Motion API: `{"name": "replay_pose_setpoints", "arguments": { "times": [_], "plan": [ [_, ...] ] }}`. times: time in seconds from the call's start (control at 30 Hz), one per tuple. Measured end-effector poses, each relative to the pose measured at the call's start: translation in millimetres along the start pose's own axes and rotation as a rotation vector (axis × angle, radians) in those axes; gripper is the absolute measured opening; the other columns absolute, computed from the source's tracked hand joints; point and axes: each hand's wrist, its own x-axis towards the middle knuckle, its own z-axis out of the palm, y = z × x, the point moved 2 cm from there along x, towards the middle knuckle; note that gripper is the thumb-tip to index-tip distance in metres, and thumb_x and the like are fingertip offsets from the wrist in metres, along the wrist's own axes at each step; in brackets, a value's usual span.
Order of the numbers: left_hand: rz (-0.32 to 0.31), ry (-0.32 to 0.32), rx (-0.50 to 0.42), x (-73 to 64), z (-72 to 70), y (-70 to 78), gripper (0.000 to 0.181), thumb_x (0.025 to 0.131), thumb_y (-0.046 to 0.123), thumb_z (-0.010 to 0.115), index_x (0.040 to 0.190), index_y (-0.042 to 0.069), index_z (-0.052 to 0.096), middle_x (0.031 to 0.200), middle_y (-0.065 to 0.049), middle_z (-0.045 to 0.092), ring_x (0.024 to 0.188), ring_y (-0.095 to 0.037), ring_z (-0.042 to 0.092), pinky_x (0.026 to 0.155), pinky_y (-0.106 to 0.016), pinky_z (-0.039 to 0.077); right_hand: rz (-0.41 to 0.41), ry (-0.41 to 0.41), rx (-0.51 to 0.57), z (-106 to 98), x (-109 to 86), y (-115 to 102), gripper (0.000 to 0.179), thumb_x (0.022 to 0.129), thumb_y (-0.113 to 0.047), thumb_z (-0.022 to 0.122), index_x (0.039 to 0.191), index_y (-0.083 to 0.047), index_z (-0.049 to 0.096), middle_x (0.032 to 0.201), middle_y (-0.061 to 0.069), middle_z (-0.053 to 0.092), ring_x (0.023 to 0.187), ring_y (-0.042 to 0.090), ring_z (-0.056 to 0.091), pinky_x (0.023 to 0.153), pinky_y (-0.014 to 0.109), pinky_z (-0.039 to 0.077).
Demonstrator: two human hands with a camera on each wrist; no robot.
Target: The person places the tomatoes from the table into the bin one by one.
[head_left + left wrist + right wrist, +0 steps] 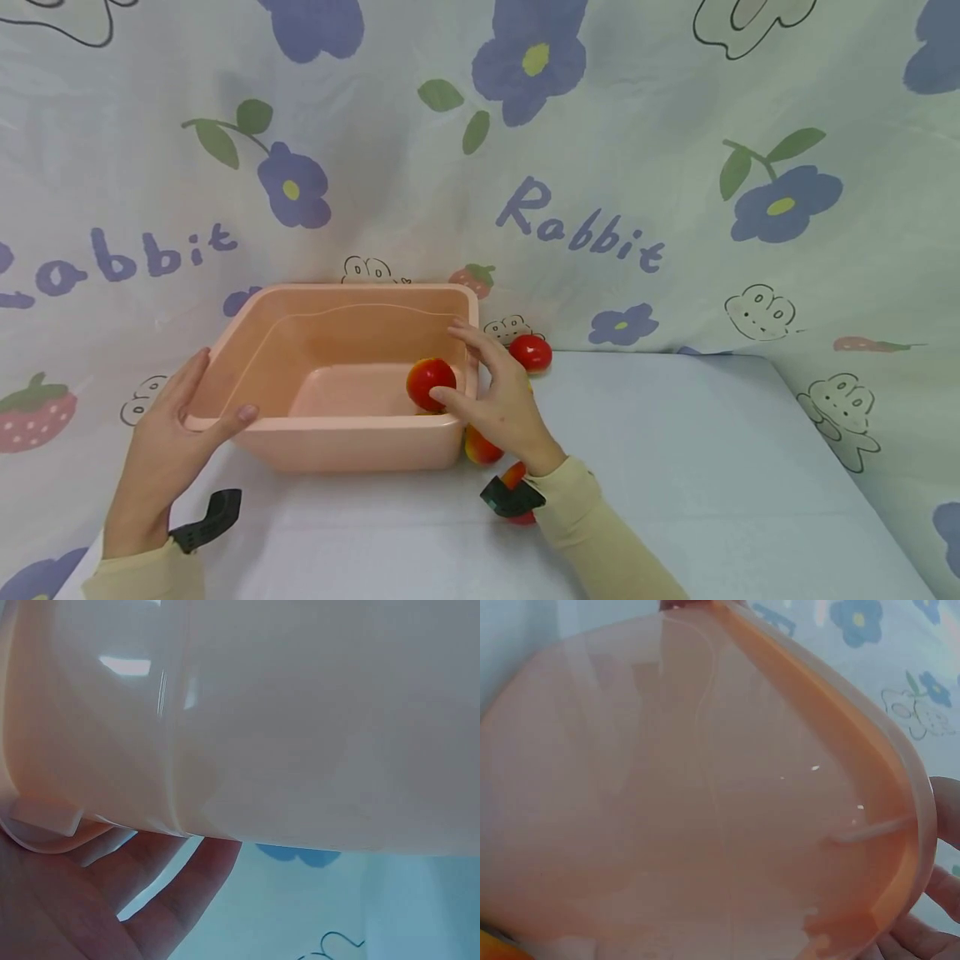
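A peach-coloured plastic basin [360, 446] stands at the left of the table, its mouth facing up and toward me. My left hand [168, 442] grips its left end, thumb over the front rim and fingers along the outside wall; the left wrist view shows those fingers [169, 907] against the basin. At the opposite end my right hand [502, 400] holds the right rim, its thumb reaching over the front corner. Inside, beside that thumb, lies a round red fruit with yellow patches [426, 382]. Something yellowish under it is mostly hidden.
Outside the basin's right end are a shiny red fruit [530, 353] by the back cloth and a red-and-yellow fruit [482, 446] partly hidden by my hand. Another red-orange item [513, 475] shows behind the right wrist's black mount [512, 498]. A printed curtain [600, 125] hangs behind.
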Motion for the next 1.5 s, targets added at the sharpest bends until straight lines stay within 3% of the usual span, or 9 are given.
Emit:
{"name": "replay_pose_setpoints", "arguments": {
  "times": [0.27,0.47,0.73,1.17,1.5],
  "plan": [
    [0.0,0.0,0.01,2.3,0.4,-2.2,0.102,0.089,0.038,0.076,0.163,0.027,0.006,0.168,-0.011,0.006,0.148,-0.052,0.014,0.109,-0.08,0.015,0.048,0.02,0.033,-10,-0.8,10,0.059,0.087,-0.023,0.08,0.141,-0.017,0.056,0.147,-0.004,0.052,0.133,0.014,0.051,0.109,0.039,0.046],
    [0.0,-0.001,0.014,4.7,-0.3,-3.3,0.103,0.089,0.038,0.076,0.163,0.027,0.006,0.168,-0.01,0.007,0.147,-0.052,0.016,0.109,-0.08,0.015,0.024,0.049,0.083,-21,2.3,22,0.057,0.088,-0.013,0.079,0.14,-0.007,0.056,0.145,0.008,0.054,0.132,0.021,0.054,0.108,0.044,0.047],
    [-0.025,0.003,0.028,5.7,3.0,-1.9,0.103,0.089,0.041,0.075,0.163,0.027,0.005,0.168,-0.012,0.007,0.145,-0.055,0.018,0.102,-0.084,0.018,0.081,0.091,0.107,-39,6.7,41,0.055,0.09,-0.011,0.076,0.141,-0.007,0.055,0.144,0.009,0.054,0.131,0.027,0.054,0.11,0.047,0.045],
    [-0.018,0.004,0.019,7.6,4.2,-1.6,0.103,0.089,0.039,0.076,0.163,0.028,0.006,0.169,-0.011,0.008,0.144,-0.055,0.019,0.103,-0.082,0.021,0.199,0.138,0.074,-60,12.8,75,0.053,0.092,-0.011,0.074,0.141,-0.006,0.055,0.144,0.012,0.054,0.133,0.031,0.053,0.108,0.05,0.046],
    [0.001,-0.005,0.035,10.1,3.1,-1.0,0.103,0.089,0.039,0.076,0.163,0.025,0.005,0.168,-0.013,0.007,0.145,-0.056,0.017,0.104,-0.082,0.018,0.201,0.134,0.125,-69,15.4,113,0.053,0.093,-0.013,0.073,0.141,0.0,0.054,0.144,0.023,0.051,0.133,0.044,0.048,0.112,0.053,0.042]
  ]
}}
